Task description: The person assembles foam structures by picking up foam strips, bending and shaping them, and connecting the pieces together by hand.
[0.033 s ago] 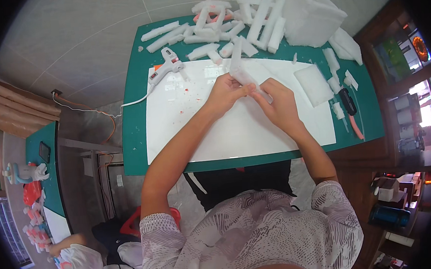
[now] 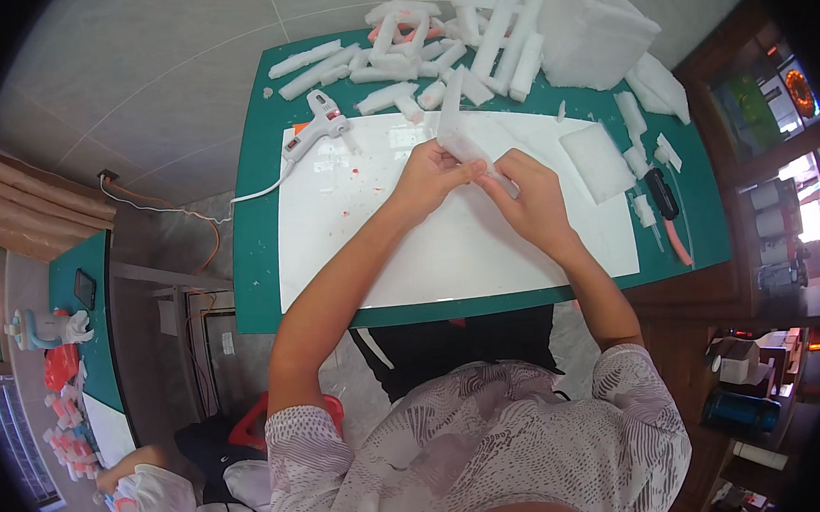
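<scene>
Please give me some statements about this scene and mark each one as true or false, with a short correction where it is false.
1. Both hands hold the same white foam strip. True: the left hand and the right hand grip the white foam strip together above the white board.
2. The glue gun is in the right hand. False: the glue gun lies on the green mat, at the board's far left corner, and no hand touches it.
3. A pile of white foam pieces lies at the far edge of the table. True: the foam pieces lie beyond the board.
4. The flat foam square lies left of the left hand. False: the foam square lies to the right of the right hand.
</scene>
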A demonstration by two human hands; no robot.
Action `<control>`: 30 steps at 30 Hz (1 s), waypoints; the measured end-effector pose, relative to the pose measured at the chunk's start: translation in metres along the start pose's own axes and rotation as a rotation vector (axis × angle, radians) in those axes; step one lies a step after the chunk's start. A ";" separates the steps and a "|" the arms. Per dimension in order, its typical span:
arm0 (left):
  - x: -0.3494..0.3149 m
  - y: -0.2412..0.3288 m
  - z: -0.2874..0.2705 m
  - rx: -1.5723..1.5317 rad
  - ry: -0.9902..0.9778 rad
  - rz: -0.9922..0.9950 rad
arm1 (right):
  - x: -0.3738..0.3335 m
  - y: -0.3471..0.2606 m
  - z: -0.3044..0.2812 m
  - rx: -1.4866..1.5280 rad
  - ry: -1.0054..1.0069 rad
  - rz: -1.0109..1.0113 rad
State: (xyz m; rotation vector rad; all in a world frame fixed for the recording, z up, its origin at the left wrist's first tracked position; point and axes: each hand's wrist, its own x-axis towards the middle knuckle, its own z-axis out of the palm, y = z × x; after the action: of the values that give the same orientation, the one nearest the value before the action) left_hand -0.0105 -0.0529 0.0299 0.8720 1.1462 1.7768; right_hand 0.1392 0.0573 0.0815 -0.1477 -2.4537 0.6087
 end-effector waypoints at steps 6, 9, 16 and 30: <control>0.002 0.001 0.001 -0.005 -0.047 0.031 | 0.001 0.001 -0.003 -0.048 -0.038 -0.031; 0.002 0.001 0.002 -0.084 -0.046 0.040 | 0.000 0.004 0.009 -0.160 0.093 -0.153; 0.003 0.002 0.000 -0.093 0.007 0.075 | 0.002 0.009 0.023 -0.268 0.259 -0.296; 0.004 0.025 -0.027 0.072 0.182 0.160 | -0.003 0.014 0.009 -0.114 0.347 -0.119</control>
State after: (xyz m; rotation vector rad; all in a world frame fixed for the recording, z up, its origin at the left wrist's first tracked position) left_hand -0.0428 -0.0648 0.0441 0.8790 1.2941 1.9891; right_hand 0.1356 0.0656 0.0666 -0.1383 -2.1419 0.3576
